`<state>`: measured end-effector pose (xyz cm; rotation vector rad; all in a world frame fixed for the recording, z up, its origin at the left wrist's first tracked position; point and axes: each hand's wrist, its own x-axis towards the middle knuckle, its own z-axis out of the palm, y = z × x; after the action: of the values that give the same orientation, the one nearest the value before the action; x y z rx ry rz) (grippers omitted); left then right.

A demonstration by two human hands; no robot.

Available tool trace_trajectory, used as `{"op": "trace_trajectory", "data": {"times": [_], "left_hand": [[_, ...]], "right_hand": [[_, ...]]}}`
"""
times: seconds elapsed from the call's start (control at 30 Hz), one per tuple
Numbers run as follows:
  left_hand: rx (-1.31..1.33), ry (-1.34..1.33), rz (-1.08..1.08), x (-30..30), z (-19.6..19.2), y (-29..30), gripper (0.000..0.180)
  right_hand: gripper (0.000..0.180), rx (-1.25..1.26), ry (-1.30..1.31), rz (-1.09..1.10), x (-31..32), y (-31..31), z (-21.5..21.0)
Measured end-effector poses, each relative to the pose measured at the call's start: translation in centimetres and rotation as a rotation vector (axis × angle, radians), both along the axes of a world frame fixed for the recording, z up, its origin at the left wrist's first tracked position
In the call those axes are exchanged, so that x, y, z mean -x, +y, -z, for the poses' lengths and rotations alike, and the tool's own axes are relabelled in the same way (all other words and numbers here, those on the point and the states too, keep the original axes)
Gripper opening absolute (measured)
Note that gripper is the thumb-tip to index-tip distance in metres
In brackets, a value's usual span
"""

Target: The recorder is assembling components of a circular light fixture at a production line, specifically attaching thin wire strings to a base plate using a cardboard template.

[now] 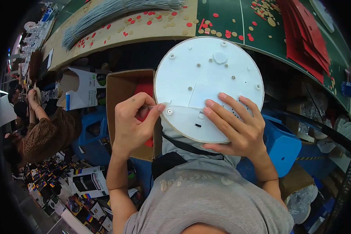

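Observation:
A round white panel (175,78) with small metal fasteners and a black slot lies tilted over my lap, its far edge at the bench. Near its middle is a pale rectangular sticker (202,94). My left hand (134,121) is closed in a pinch at the panel's left rim. From its thumb and finger a thin, clear strip of film (183,107) stretches across the panel toward my right fingertips. My right hand (238,126) rests on the panel's right side with its fingers spread, the fingertips beside the sticker's lower edge.
On the bench lie a bundle of grey wires (113,15), scattered red and tan discs and red sheets (304,39). An open cardboard box (117,113) stands left of the panel. Blue stools (280,144) flank me. A person in a leopard-print top (45,130) sits far left.

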<state>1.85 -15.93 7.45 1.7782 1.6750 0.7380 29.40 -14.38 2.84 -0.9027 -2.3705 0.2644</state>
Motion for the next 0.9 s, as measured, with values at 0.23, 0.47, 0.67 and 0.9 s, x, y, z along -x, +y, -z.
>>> {"op": "trace_trajectory", "data": {"times": [0.23, 0.47, 0.67, 0.9], "left_hand": [[0.459, -0.793, -0.262, -1.2, 2.6, -1.0, 0.068], [0.403, -1.092, -0.426, -3.8, 3.9, -4.9, 0.078], [0.393, -1.102, -0.498, -5.9, 3.7, -4.9, 0.078], [0.334, -1.089, -0.480, -5.7, 4.4, -5.6, 0.071]], "right_hand": [[0.068, 0.020, 0.048, -0.089, -1.9, 1.6, 0.6], [0.042, -0.207, 0.281, 0.451, -7.9, 9.7, -2.4], [0.072, -0.103, 0.023, 1.047, -17.3, 20.1, -0.8], [0.079, 0.226, 0.033, 1.035, -17.3, 20.0, -0.8]]}}
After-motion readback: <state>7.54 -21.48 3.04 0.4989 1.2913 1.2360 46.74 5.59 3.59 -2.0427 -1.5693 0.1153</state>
